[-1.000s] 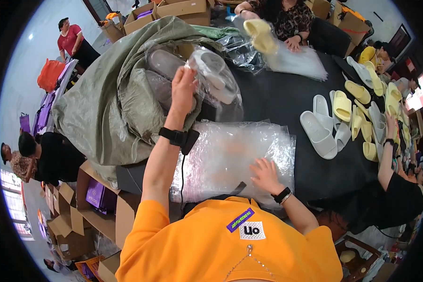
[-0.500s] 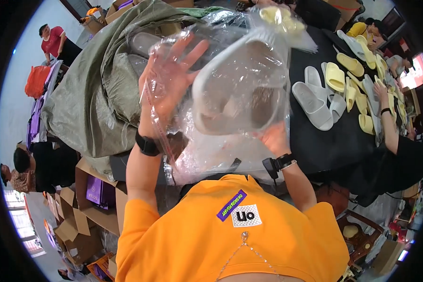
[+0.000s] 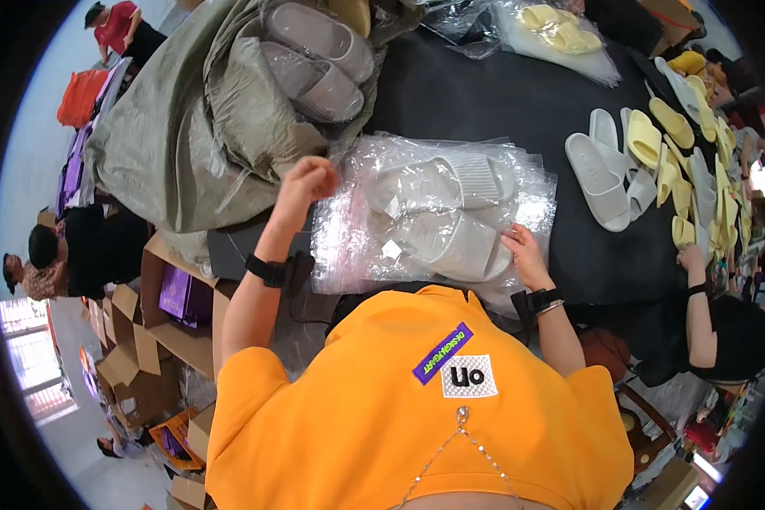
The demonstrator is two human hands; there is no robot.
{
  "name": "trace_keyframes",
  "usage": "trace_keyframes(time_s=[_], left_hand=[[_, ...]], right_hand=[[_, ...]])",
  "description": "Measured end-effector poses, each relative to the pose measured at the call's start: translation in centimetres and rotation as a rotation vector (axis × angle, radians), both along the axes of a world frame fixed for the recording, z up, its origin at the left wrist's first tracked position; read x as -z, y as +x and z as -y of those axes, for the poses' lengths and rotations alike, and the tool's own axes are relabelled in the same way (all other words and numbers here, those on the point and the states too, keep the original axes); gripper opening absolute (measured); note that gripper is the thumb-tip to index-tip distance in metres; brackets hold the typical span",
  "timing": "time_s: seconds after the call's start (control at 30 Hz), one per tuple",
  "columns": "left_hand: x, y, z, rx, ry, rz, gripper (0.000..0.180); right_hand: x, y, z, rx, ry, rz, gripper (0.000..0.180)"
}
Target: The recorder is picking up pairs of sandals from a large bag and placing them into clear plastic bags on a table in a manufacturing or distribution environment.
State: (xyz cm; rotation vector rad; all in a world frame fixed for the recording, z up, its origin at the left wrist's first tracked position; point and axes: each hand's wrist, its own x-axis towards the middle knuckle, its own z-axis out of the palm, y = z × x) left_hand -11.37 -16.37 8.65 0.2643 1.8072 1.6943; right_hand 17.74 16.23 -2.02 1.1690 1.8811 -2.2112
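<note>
A pair of light grey slippers (image 3: 463,242) lies inside a clear plastic bag on a stack of clear bags (image 3: 340,255) at the table's near edge, toes to the right. By the stack's upper left corner is my left hand (image 3: 308,183), its fingers curled closed; whether they pinch the bag's edge is unclear. At the lower slipper's toe, my right hand (image 3: 527,255) pinches the bag around it with thumb and fingers. Another bagged pair of darker grey slippers (image 3: 323,64) rests in the mouth of a large green-grey sack (image 3: 187,144) at the far left.
Loose grey slippers (image 3: 599,183) and yellow slippers (image 3: 676,123) cover the black table (image 3: 450,93) at right. Bagged yellow slippers (image 3: 561,30) lie at the back. A person's hand (image 3: 691,257) touches the right-hand rows. Open cardboard boxes (image 3: 183,340) stand at left.
The bagged light grey slippers have come down from the raised position onto the stack of bags. My left hand, spread before, has curled closed. My right hand has shifted slightly right.
</note>
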Motion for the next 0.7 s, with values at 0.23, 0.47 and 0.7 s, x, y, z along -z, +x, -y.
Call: trace_keyframes(time_s=[0.23, 0.47, 0.7], left_hand=[[7.8, 4.9, 0.1, -0.062, -0.418, -0.014, 0.062], [6.0, 3.1, -1.3, 0.022, -0.252, -0.312, 0.018], [1.6, 4.0, -1.1, -0.043, 0.138, 0.281, 0.017]], right_hand=[[-0.2, -1.0, 0.7, 0.023, 0.085, 0.006, 0.042], [-0.2, -1.1, 0.7, 0.01, 0.083, 0.061, 0.037], [0.2, -1.0, 0.5, 0.037, 0.116, 0.01, 0.034]])
